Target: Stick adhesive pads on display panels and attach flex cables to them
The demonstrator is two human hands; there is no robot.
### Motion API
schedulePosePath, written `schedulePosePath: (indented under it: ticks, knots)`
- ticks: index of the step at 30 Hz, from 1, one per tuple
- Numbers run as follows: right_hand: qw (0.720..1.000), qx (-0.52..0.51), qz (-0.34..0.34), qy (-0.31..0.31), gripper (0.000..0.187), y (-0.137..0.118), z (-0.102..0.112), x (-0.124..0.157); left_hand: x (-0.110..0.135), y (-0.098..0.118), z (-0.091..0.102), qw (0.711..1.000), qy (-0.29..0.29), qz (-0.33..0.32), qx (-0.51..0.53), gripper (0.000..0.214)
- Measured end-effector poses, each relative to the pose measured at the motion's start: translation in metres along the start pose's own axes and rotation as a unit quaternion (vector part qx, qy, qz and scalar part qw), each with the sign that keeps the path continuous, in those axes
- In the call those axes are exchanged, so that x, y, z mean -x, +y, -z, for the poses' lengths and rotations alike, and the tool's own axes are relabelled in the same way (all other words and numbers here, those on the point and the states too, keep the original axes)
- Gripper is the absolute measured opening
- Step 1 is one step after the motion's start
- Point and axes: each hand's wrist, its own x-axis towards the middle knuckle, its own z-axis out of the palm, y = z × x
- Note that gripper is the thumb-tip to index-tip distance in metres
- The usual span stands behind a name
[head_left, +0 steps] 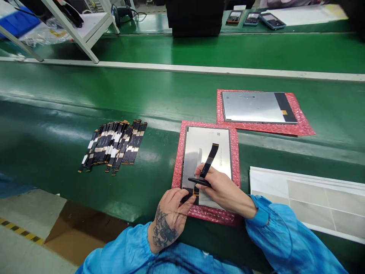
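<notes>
A display panel [188,144] with a silvery back lies on a pink bubble-wrap sheet [234,152] in front of me. My left hand [171,213] has its fingertips pressed together at the panel's dark lower strip, beside a small gold connector [195,191]. My right hand [218,186] is closed over the panel, holding a black flat flex cable [211,159] and a slim black tool [199,182]. The cable's free end sticks up, away from me; its lower end comes down near the connector. The fingers partly hide the contact there.
A pile of flex cables [114,144] lies to the left. Another panel [251,106] rests on pink bubble wrap [305,127] behind on the right. White divided sheets [308,201] are at the right. Phones [272,21] and a white stand [94,28] are at the back.
</notes>
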Motion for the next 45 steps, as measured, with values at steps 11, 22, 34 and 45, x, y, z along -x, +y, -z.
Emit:
schedulePosePath:
  ticks: [11,22,34,45]
  knots:
    - [1.0,0.007,-0.006,0.0,0.018,-0.0051,0.0014,0.0006,0.0005,-0.0017,-0.0006,1.0,0.005,-0.006,0.001,0.028]
    - [1.0,-0.006,-0.003,0.002,0.017,-0.0044,0.0021,0.0018,-0.0019,-0.0007,0.001,1.0,0.0,-0.001,0.002,0.027]
    - [1.0,-0.01,-0.009,0.004,0.013,-0.0033,0.0024,0.0005,0.0006,-0.0018,0.001,1.0,-0.008,0.004,0.003,0.029]
    - [1.0,0.003,0.006,0.011,0.014,-0.0034,0.0028,0.0011,-0.0032,-0.0009,0.0024,1.0,-0.008,0.001,-0.009,0.03]
